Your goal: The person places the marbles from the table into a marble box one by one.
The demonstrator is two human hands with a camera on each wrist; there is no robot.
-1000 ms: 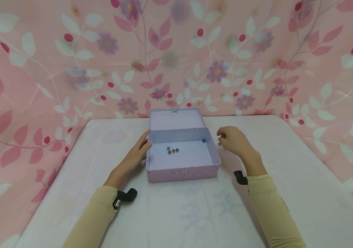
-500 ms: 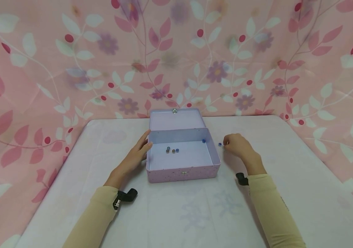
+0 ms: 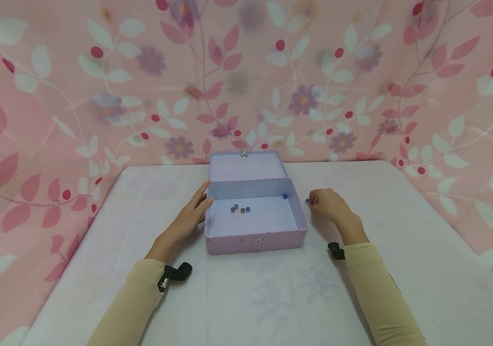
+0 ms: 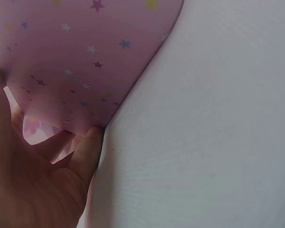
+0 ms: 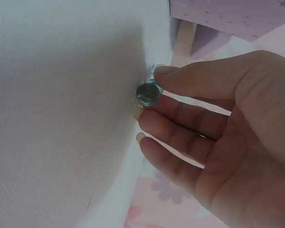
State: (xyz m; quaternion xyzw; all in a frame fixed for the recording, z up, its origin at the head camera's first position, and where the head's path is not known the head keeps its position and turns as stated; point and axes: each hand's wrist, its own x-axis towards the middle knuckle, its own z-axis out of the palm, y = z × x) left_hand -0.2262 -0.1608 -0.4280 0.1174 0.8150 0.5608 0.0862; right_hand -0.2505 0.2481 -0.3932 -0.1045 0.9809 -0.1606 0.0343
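Pink floral cloth (image 3: pixel 237 72) backed the white table (image 3: pixel 246 302), and there we saw the lilac box (image 3: pixel 229 246), lid back, five beads (image 3: pixel 243 210) inside! Left hand (image 3: pixel 187 218), loosely spread, rested against its side; right hand (image 3: pixel 334 206), half-curled, had fingertips at a green bead (image 5: pixel 147 94) right of the box, its grip we couldn't tell.
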